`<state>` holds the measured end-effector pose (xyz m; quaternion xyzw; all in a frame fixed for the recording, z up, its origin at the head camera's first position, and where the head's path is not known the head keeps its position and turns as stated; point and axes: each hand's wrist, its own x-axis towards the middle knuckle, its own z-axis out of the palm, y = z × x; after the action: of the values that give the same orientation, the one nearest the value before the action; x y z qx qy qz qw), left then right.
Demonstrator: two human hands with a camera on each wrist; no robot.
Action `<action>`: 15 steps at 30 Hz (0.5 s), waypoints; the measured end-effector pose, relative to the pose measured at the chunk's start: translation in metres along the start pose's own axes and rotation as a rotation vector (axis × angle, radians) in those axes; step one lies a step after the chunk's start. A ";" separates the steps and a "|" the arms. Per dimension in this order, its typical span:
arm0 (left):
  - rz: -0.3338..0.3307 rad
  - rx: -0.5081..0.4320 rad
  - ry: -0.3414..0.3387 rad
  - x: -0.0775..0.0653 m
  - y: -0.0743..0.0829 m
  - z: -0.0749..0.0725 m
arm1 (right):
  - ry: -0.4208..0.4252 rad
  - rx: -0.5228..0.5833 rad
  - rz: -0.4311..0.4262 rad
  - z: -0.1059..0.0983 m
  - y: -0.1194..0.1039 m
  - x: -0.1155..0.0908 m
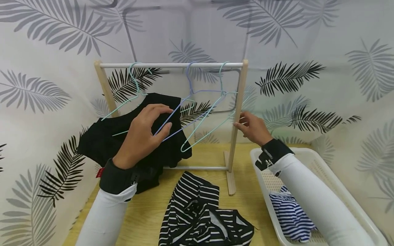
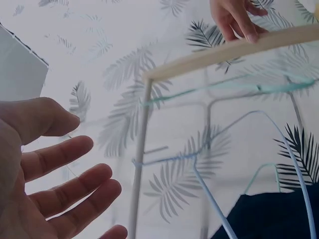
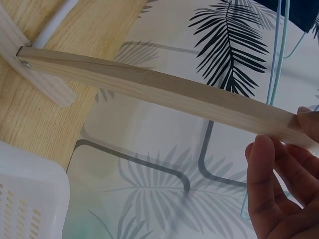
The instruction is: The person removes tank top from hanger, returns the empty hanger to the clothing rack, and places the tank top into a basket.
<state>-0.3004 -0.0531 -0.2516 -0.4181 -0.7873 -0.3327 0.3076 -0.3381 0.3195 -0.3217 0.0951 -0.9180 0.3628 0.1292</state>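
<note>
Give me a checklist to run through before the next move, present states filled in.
1. Right hand on the rack: ok, it grips the right post.
2. Left hand free: ok, holding nothing.
3. Black top hung: ok, on the leftmost hanger.
4. Blue hanger bare: ok, hooked over the rail.
5. Black-and-white striped garment smoothed out: not ok, bunched on the table.
6. Screw at the post's foot tight: cannot tell.

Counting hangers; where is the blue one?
In the head view, the blue hanger hangs on the rail, right of centre, between two green hangers, near the left hand.
</note>
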 end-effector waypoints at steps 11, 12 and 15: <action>0.087 -0.002 -0.061 0.000 0.021 -0.001 | -0.020 -0.001 -0.014 -0.007 -0.002 -0.005; 0.089 0.001 -0.065 -0.001 0.022 0.000 | -0.026 -0.003 -0.013 -0.008 -0.001 -0.007; 0.094 -0.001 -0.083 -0.003 0.025 0.002 | -0.040 -0.025 -0.003 -0.012 0.001 -0.016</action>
<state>-0.2784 -0.0419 -0.2486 -0.4684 -0.7787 -0.3006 0.2897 -0.3216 0.3301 -0.3187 0.1020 -0.9248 0.3490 0.1125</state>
